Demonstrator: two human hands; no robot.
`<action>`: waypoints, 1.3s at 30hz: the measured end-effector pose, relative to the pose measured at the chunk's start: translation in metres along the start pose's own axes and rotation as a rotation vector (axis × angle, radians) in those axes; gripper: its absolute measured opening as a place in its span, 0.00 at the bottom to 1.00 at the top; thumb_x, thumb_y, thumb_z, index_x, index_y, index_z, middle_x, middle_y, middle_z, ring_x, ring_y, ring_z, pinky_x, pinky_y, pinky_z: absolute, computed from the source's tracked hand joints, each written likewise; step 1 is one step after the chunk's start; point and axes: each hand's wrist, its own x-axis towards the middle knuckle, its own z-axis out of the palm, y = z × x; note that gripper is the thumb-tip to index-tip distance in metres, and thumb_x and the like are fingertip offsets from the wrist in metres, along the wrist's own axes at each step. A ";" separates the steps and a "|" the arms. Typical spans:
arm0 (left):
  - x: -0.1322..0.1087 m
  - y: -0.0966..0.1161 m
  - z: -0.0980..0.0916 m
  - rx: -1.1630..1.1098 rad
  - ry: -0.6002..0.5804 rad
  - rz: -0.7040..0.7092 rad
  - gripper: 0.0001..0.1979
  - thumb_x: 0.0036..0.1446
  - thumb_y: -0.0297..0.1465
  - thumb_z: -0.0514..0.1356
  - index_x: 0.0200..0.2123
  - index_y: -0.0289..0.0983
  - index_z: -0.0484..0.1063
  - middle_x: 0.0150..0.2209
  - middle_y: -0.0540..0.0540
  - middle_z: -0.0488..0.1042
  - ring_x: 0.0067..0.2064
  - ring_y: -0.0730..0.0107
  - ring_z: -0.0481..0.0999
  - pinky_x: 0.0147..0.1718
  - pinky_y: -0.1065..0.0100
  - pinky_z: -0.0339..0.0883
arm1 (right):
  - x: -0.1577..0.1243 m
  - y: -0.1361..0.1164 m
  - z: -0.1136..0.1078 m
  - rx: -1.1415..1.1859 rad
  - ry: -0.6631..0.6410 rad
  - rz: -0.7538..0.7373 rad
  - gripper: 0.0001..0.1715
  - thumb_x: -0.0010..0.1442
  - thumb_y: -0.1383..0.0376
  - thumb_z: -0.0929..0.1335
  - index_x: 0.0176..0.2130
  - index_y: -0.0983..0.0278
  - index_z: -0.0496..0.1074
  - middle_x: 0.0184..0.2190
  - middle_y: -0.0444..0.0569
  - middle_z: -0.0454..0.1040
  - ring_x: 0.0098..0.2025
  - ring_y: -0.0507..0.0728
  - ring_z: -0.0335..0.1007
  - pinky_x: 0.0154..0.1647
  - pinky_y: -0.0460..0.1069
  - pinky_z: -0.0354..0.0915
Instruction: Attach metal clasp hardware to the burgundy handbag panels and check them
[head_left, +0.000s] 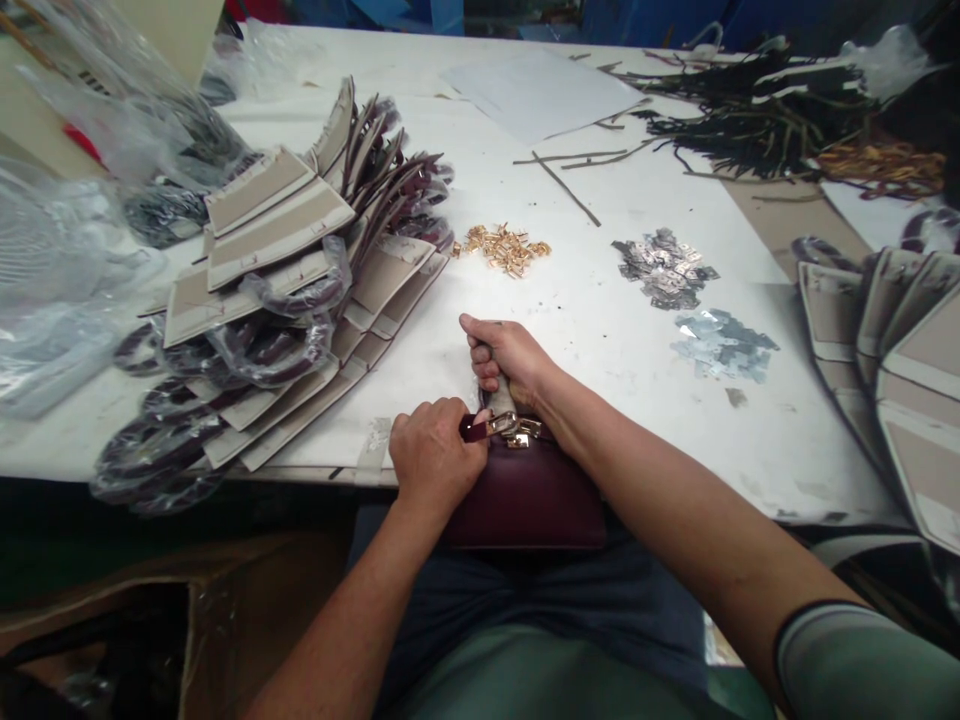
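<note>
At the near edge of the white desk, just above the lap in dark blue trousers, a small burgundy bag, top towards the desk; hard to tell whether resting on the lap or on the rim. Near the top of it, a gold clasp and, just left of that, a short burgundy strap with gold fittings.

At the bag's upper left, the left grip, bare, knuckles up, closed on the bag beside the strap. Above the clasp, the right grip, curled into a tight fist around a grey-tan handle, with only the lower part in sight and the tip too indistinct to make out.

Beyond the fist, a small heap of gold clips. Farther right, a heap of dark silver plates, and just nearer, a heap of pale silver plates. To the left, a big, uneven pile of beige panels, mixed with burgundy handles in clear wrap; at the right edge, more beige panels, fanned out. Towards the back, a sheet of white paper, a few loose brown strips, a tangle of black cords and, beside it, orange-brown strips. Far left, crumpled clear plastic; below the desk, a cardboard box.
</note>
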 end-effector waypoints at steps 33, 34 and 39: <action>-0.016 -0.001 -0.016 -0.211 0.125 0.035 0.16 0.69 0.43 0.56 0.32 0.40 0.71 0.35 0.47 0.77 0.40 0.59 0.73 0.39 0.61 0.53 | -0.174 0.032 -0.061 -1.377 0.487 -0.638 0.11 0.63 0.64 0.73 0.46 0.57 0.80 0.44 0.48 0.81 0.45 0.61 0.77 0.46 0.52 0.67; -0.018 0.000 -0.019 -0.239 0.128 0.030 0.16 0.69 0.43 0.56 0.32 0.40 0.71 0.36 0.47 0.76 0.40 0.59 0.73 0.39 0.61 0.53 | -0.178 0.030 -0.063 -1.350 0.538 -0.662 0.09 0.63 0.63 0.73 0.45 0.58 0.80 0.43 0.48 0.81 0.44 0.61 0.77 0.46 0.52 0.67; -0.023 0.002 -0.030 -0.391 0.135 -0.007 0.15 0.68 0.41 0.56 0.31 0.40 0.68 0.39 0.46 0.72 0.41 0.58 0.71 0.39 0.61 0.54 | -0.198 0.014 -0.074 -1.149 0.611 -0.601 0.08 0.61 0.62 0.70 0.38 0.59 0.81 0.34 0.46 0.82 0.39 0.60 0.78 0.44 0.52 0.68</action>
